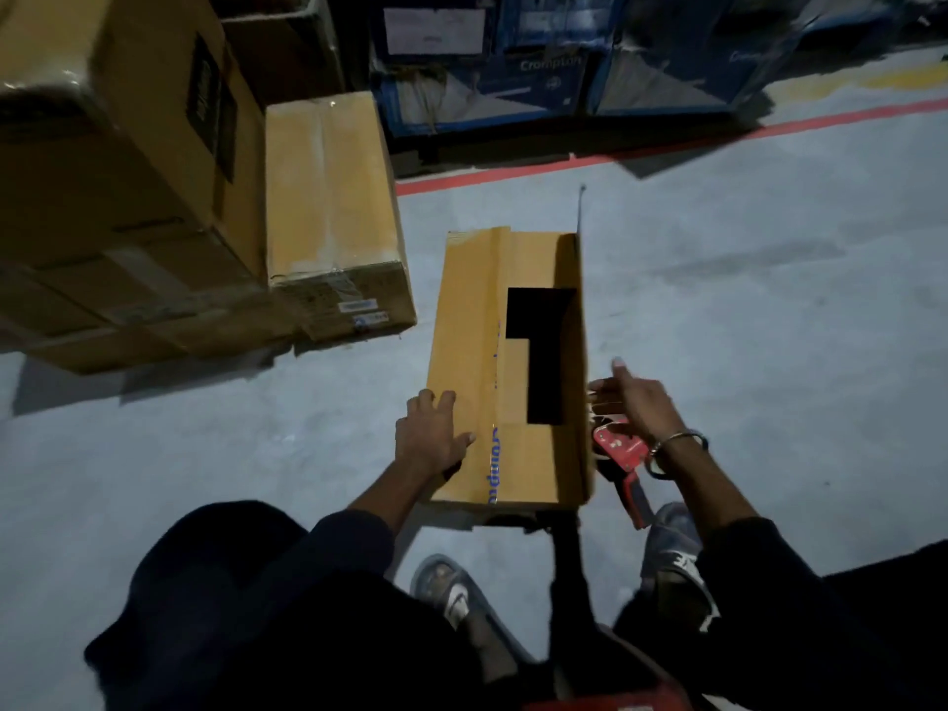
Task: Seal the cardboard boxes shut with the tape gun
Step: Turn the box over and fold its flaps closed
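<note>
Sitting square on the grey concrete floor (744, 310), just ahead of the person's feet, is the long tan cardboard box (477, 361), and its top is not closed up: the left flap lies flat with blue lettering along its edge, shorter flaps show at each end, and a dark stepped gap opens into the inside. The right flap stands up, seen nearly edge-on.

Left hand (430, 437) is down flat on the near left flap, fingers spread, pressing and gripping nothing. Right hand (636, 400) hangs just off the box's right side, fingers extended and loose, holding nothing. Directly beneath it lies the red tape gun (618, 446) on the floor, hard against the box's right wall; the wrist covers much of it, so whether the fingers touch it can't be made out.

Two grey shoes (667, 543) sit behind the box. To the left, a smaller brown cardboard carton (328, 197) stands against a large brown carton stack (113, 187), cut off by the frame. Behind, dark blue printed boxes (554, 74) line up behind a red floor line (667, 148).
</note>
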Demonstrator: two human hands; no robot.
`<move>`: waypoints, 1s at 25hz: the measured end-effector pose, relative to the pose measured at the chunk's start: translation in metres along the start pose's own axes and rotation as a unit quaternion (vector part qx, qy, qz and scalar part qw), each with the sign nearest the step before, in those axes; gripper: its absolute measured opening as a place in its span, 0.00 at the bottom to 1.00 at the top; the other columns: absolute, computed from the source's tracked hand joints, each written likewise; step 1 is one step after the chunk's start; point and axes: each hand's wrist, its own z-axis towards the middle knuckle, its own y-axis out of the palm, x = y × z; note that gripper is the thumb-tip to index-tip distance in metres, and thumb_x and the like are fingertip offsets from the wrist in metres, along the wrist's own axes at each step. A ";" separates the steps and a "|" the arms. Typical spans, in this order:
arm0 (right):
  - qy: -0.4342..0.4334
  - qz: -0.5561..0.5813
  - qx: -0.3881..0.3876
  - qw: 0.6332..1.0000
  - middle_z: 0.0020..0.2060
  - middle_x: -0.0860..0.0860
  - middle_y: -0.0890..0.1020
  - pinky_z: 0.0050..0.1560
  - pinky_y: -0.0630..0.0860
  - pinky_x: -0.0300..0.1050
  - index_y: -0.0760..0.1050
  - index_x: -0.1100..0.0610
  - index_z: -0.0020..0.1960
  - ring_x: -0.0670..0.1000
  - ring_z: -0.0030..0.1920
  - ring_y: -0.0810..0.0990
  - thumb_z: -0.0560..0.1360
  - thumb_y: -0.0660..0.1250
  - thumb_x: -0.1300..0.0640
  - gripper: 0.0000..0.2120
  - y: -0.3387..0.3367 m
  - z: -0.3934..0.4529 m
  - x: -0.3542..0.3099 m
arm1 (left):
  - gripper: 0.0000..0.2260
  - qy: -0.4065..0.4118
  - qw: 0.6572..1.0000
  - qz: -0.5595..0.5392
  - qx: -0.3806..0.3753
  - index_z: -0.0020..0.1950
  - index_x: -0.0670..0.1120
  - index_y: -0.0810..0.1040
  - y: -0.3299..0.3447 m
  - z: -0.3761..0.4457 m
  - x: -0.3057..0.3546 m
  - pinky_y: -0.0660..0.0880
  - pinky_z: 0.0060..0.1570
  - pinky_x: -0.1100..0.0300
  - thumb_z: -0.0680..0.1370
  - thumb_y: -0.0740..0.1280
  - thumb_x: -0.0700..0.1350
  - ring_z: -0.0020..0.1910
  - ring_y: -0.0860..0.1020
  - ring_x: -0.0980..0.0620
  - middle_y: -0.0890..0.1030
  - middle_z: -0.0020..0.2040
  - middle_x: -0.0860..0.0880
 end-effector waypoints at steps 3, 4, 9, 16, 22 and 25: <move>-0.024 -0.146 -0.035 0.988 0.47 0.52 0.87 0.55 0.81 0.53 0.84 0.51 0.53 0.56 0.49 0.86 0.75 0.67 0.36 0.20 0.042 -0.012 0.046 | 0.51 -0.150 0.954 -0.256 -0.047 0.82 0.46 0.50 0.023 -0.013 -0.007 0.73 0.68 0.40 0.72 0.78 0.61 0.72 0.70 0.35 0.66 0.74 0.38; -0.001 -0.137 -0.039 0.990 0.50 0.51 0.86 0.57 0.81 0.52 0.81 0.51 0.58 0.55 0.52 0.85 0.70 0.70 0.31 0.28 0.052 -0.014 0.066 | 0.56 -0.181 0.931 -0.311 -0.060 0.82 0.46 0.49 0.028 -0.018 -0.007 0.74 0.68 0.41 0.68 0.81 0.62 0.71 0.72 0.35 0.68 0.74 0.37; 0.032 0.050 -0.031 0.998 0.58 0.43 0.81 0.60 0.78 0.48 0.68 0.48 0.72 0.48 0.56 0.81 0.60 0.84 0.40 0.45 0.102 -0.032 0.098 | 0.48 -0.267 0.903 -0.333 -0.059 0.71 0.45 0.63 0.039 -0.033 0.005 0.76 0.61 0.49 0.63 0.81 0.68 0.65 0.78 0.39 0.78 0.67 0.42; 0.022 -0.028 0.019 0.999 0.63 0.49 0.78 0.59 0.81 0.56 0.62 0.40 0.75 0.54 0.60 0.81 0.52 0.81 0.32 0.56 0.116 -0.016 0.120 | 0.47 -0.292 0.924 -0.245 -0.001 0.66 0.42 0.63 0.063 -0.042 0.020 0.76 0.57 0.48 0.62 0.79 0.70 0.63 0.79 0.36 0.79 0.64 0.39; 0.085 0.131 -0.056 0.986 0.60 0.49 0.84 0.62 0.78 0.52 0.78 0.45 0.66 0.48 0.57 0.83 0.66 0.69 0.22 0.38 0.095 0.004 0.135 | 0.54 -0.294 0.885 -0.361 0.011 0.75 0.45 0.55 0.071 -0.028 0.017 0.72 0.68 0.40 0.62 0.84 0.61 0.69 0.72 0.34 0.67 0.72 0.38; 0.174 0.092 0.026 0.980 0.52 0.58 0.86 0.59 0.78 0.53 0.82 0.55 0.50 0.59 0.53 0.85 0.78 0.61 0.34 0.25 0.069 0.023 0.159 | 0.56 -0.228 0.893 -0.377 0.090 0.82 0.51 0.49 0.058 -0.021 0.028 0.69 0.72 0.39 0.66 0.79 0.67 0.75 0.68 0.38 0.59 0.79 0.43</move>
